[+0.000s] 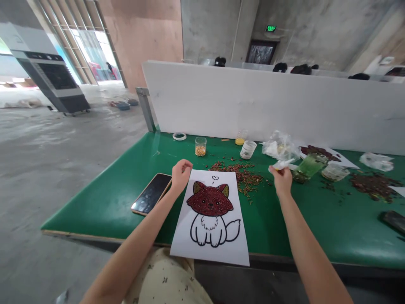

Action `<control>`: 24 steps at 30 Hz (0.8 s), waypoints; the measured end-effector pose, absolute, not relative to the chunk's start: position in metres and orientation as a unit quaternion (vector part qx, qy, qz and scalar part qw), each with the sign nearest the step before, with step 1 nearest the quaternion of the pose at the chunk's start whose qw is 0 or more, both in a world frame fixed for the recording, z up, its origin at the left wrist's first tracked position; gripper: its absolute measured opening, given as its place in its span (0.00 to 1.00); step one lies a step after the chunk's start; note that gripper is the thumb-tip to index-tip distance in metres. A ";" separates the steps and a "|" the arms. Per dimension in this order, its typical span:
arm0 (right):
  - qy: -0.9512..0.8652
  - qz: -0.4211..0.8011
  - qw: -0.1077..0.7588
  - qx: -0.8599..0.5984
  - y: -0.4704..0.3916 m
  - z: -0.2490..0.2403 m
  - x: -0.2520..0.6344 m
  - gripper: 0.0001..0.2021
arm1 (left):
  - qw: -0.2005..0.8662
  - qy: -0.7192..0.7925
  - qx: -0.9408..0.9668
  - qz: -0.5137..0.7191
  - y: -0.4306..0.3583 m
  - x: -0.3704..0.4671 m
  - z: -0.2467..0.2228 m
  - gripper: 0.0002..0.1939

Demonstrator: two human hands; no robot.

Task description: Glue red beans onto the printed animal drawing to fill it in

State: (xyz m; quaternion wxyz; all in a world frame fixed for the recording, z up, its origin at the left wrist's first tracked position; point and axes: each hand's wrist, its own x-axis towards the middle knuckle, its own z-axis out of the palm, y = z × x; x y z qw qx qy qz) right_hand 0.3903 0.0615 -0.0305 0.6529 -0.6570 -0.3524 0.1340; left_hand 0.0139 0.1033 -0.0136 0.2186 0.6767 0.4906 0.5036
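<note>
"Where's the fox sheet [210, 230]?"

"At 12 o'clock from the lap, overhanging the near edge of the table [104, 202]. It should be light and bendy, and its seeded head could shed. I'd take it by the bare side edges."

"And the fingers?"

"The left hand [182, 175], near its 11 o'clock corner, is curled; I can't tell whether it pinches anything. At 1 o'clock, the right hand [283, 181] grips a small white tube [281, 164] (probably squeezable, so hold it lightly)."

"Counts?"

"One sheet, one tube. One phone [152, 194] at 11. Beyond, one main scatter of seeds [248, 177] towards 1, too many to count. Then five jars or cups, one holding yellow kernels [200, 150], from 12 to 2. Farthest, at 11, one tape roll [179, 139]."
</note>
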 end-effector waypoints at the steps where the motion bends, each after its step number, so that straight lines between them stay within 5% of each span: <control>1: -0.358 0.104 0.636 -0.675 0.059 -0.035 0.394 0.21 | 0.214 0.501 0.672 0.502 0.110 0.011 -0.020 0.09; 13: -0.402 -0.054 0.406 -0.819 0.051 -0.057 0.428 0.16 | 0.181 0.516 0.705 0.452 0.106 0.004 -0.032 0.10; 24: -0.413 -0.038 0.365 -0.834 0.053 -0.062 0.425 0.17 | 0.161 0.513 0.723 0.434 0.105 0.001 -0.030 0.10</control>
